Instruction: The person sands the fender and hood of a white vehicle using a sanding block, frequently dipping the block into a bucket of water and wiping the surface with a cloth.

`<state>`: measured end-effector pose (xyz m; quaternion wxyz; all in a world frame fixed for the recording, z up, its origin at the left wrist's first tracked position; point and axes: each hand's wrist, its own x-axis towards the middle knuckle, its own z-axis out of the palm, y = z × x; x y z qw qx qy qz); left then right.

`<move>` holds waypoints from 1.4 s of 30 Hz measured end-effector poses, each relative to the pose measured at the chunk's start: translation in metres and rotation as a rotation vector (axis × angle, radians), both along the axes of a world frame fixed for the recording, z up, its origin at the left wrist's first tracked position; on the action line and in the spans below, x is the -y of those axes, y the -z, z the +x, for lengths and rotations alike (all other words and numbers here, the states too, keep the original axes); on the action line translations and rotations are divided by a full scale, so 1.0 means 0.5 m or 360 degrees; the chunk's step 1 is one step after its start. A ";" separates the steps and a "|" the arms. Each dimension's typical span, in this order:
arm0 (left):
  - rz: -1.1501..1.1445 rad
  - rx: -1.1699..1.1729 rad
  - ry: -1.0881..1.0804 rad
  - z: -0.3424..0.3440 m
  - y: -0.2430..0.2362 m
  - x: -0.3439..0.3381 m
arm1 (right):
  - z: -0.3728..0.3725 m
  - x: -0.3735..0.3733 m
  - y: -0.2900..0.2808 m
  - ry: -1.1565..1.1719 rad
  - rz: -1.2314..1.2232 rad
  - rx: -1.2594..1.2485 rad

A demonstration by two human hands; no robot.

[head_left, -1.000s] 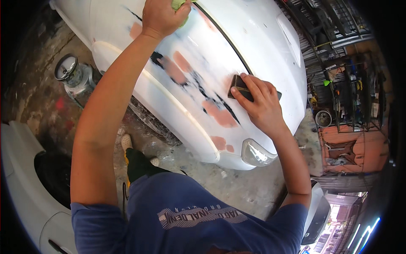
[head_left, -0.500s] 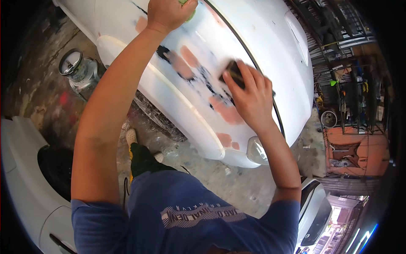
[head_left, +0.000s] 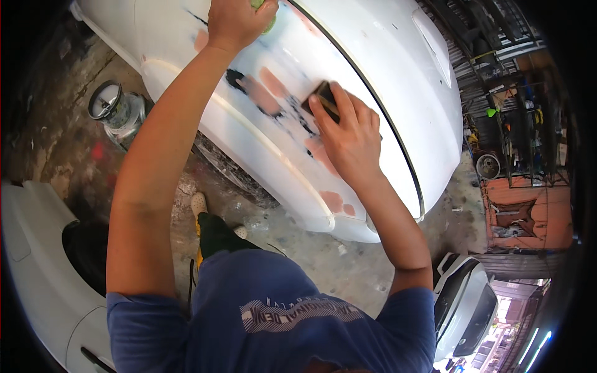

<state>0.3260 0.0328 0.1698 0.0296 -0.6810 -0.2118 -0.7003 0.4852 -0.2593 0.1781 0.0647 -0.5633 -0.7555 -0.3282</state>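
Note:
My right hand [head_left: 353,138] grips a dark sanding block [head_left: 324,103] and presses it on the white car body panel [head_left: 298,56]. Around the block, the paint shows dull pink filler patches [head_left: 271,82] and bare black spots [head_left: 235,79]. Farther off, at the top edge, my left hand [head_left: 235,23] is closed around a rounded green sponge-like pad [head_left: 270,23] resting on the same panel. Part of that pad is hidden by the fingers. A dark seam [head_left: 367,81] runs along the panel to the right of both hands.
A metal canister [head_left: 121,112] stands on the stained floor at left. Below the panel edge is a dark tyre [head_left: 233,168]. A pale car [head_left: 43,261] is close at lower left, another white car [head_left: 463,304] at lower right. Cluttered racks [head_left: 516,118] line the right side.
My right hand has slid the block up and to the left across the panel. My left hand with the green pad sits slightly farther left, and the whole view has shifted a little.

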 end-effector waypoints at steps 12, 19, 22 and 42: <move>0.0047 0.0004 -0.0059 -0.004 0.002 -0.002 | 0.016 -0.009 -0.040 0.0143 0.0138 -0.0208; -0.0027 -0.0025 -0.0042 -0.004 0.003 0.000 | 0.016 -0.018 -0.043 0.0146 0.0139 -0.0210; -0.0018 -0.0015 -0.0053 -0.004 0.005 0.000 | 0.007 -0.020 -0.038 0.0185 0.0184 -0.0226; 0.0063 -0.0116 0.0277 0.077 0.046 0.159 | -0.045 0.330 0.081 0.0298 -0.0573 -0.1135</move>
